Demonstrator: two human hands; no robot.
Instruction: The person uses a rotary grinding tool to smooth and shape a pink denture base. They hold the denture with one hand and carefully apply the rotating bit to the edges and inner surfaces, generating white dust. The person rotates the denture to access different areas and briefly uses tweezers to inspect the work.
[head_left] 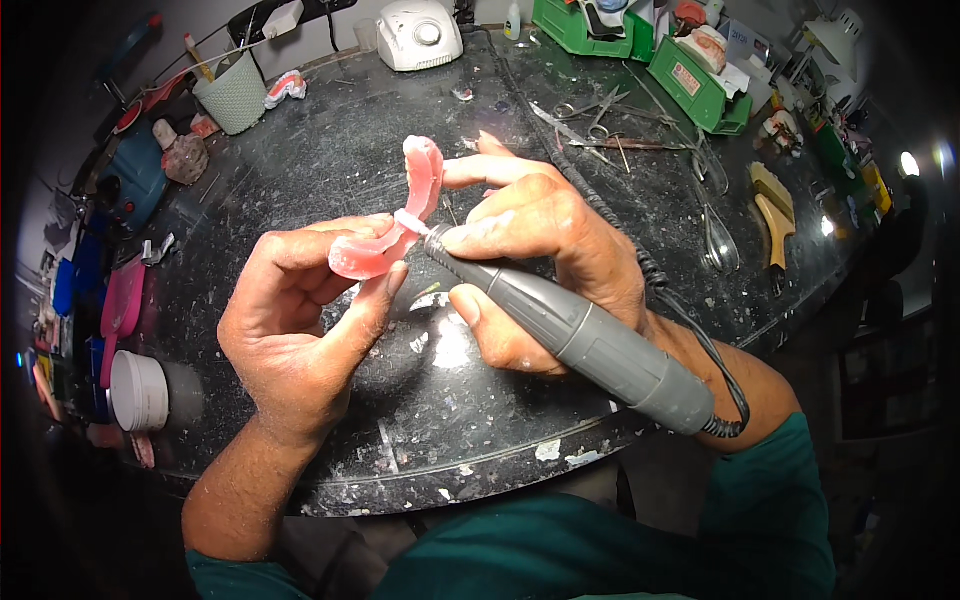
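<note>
A pink, U-shaped denture base (367, 258) is held above the middle of the bench. My left hand (300, 300) pinches its near-left arm between thumb and fingers. In my right hand (545, 235) is a grey rotary handpiece (590, 335), gripped like a pen and slanting up to the left. Its small pale bur (410, 221) meets the inner curve of the denture base, seemingly touching it. My right index finger reaches toward the upper arm of the piece. From the handpiece's rear end, a coiled black cord (735, 405) loops back past my wrist.
A white control box (420, 35) with a dial stands at the back. Green bins (690, 85) hold dental models. Scissors (600, 128) and other metal tools lie at the back right, near a wooden-handled brush (776, 225). A woven cup (232, 95) and a white tub (140, 392) stand leftward.
</note>
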